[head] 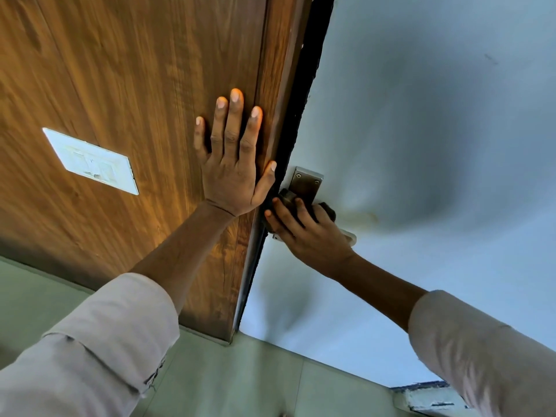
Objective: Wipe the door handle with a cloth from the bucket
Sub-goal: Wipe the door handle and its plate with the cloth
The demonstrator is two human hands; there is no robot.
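At the far left, a white rectangular switch plate (pixel 90 160) is set into a brown wood-grain panel (pixel 120 85), which fills the upper left of the view. Below it lies a pale green tiled floor (pixel 240 380). A light-coloured rolled-up sleeve (pixel 99 341) leads up a bare forearm to the left hand (pixel 231 173), which lies flat against the wood panel with its fingers spread wide and straight and its thumb resting along the panel's right edge; it holds nothing. Just right of that thumb runs a dark vertical strip (pixel 304 85) where the panel meets a pale blue-grey door face (pixel 421 115). On this face, close to the strip, sits a brushed-metal rectangular handle plate with screws (pixel 307 183). Directly beneath the plate, the right hand (pixel 310 233) is curled around a dark crumpled cloth (pixel 329 210), pressing it onto the silver metal door handle (pixel 350 236), of which only the tip shows past the knuckles. The right forearm runs down to a second light sleeve (pixel 481 350) at the lower right. Near the bottom right edge, a chipped white ledge (pixel 427 398) is visible.
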